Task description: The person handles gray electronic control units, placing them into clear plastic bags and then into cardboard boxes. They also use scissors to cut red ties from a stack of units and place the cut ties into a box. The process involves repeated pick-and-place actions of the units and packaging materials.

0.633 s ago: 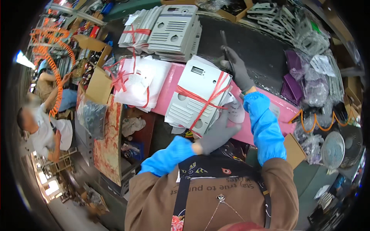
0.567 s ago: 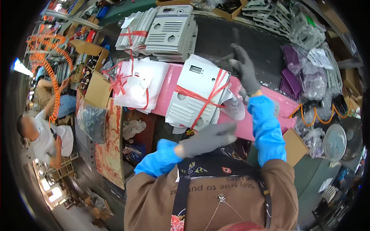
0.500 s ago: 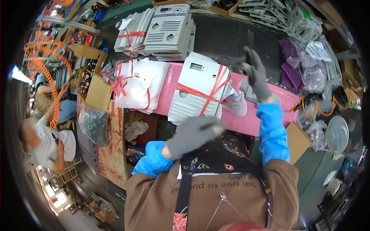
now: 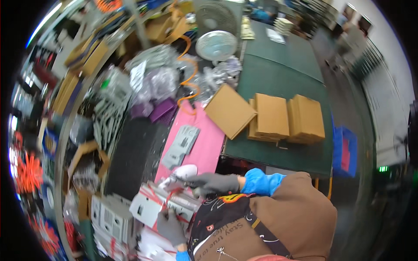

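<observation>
A stack of light grey metal panels (image 4: 146,208), bound with red plastic strap (image 4: 166,201), lies in front of me at the lower middle. My left hand (image 4: 171,228), in a grey glove, is closed at the near side of the stack, its fingertips at the strap. My right hand (image 4: 215,183), also gloved, reaches over the stack's right end with fingers closed around a thin dark tool, too blurred to name. A white paper tag (image 4: 186,171) sits just beyond the right fingertips.
A flat grey metal part (image 4: 180,145) lies on the pink sheet (image 4: 203,150). More panels (image 4: 113,217) are stacked at left. Cardboard boxes (image 4: 271,115) stand on the green table (image 4: 287,158) at right, with a fan (image 4: 216,45) farther back. A blue crate (image 4: 345,152) stands beyond the table.
My view has swung to the right. Both hands have come to the strapped panel stack; my left hand was over my apron and my right hand was raised beyond the stack.
</observation>
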